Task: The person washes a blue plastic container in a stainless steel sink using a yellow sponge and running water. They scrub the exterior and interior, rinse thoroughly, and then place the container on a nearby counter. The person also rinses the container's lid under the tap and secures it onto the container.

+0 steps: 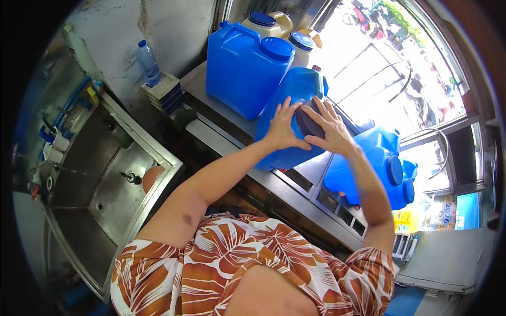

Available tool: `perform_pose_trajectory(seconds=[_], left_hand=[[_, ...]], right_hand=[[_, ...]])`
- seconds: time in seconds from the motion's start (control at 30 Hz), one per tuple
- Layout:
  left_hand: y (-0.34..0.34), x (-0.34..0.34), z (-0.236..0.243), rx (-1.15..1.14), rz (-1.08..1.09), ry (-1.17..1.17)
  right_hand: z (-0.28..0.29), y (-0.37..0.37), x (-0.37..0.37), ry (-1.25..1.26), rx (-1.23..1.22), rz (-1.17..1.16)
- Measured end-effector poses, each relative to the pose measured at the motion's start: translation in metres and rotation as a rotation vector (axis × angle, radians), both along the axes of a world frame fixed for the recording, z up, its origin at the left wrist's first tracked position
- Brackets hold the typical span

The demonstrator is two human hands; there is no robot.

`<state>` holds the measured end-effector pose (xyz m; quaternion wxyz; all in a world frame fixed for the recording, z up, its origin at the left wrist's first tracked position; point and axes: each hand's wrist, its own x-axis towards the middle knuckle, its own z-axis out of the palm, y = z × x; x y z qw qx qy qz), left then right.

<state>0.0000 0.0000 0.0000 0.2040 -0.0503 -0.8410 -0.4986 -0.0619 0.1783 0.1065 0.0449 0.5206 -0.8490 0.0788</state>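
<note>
Both my hands are at the wide dark cap (308,122) of a blue plastic water jug (271,154), which stands on a metal counter in front of me. My left hand (283,129) curves round the cap's left side. From the right, my right hand (331,129) lies over the cap's edge with its fingers along the top. The thumbs come close together at the near side. Part of the cap is hidden under the fingers. A second blue jug (247,68) with a handle and blue cap stands just beyond on the left.
More blue jugs (363,163) are on the right, and cream containers (301,50) with blue lids stand at the back by the window. On the left is a steel sink (124,174). A clear bottle (148,63) rests on a small stack of trays (162,90) by the wall.
</note>
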Motion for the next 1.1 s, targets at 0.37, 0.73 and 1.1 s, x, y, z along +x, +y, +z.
perform_pose_trajectory(seconds=[0.37,0.73,1.1], left_hand=[[0.002,0.006,0.006,-0.034,0.059,-0.040],[-0.020,0.067,0.014,-0.437,-0.386,-0.070],[-0.207,0.190,-0.007,-0.260,0.121,-0.042]], right_hand=[[-0.008,-0.023,0.031,0.023,-0.083,-0.365],[-0.022,-0.064,-0.076,-0.131,-0.138,-0.638],[0.076,-0.069,0.065,-0.561,-0.457,-0.380]])
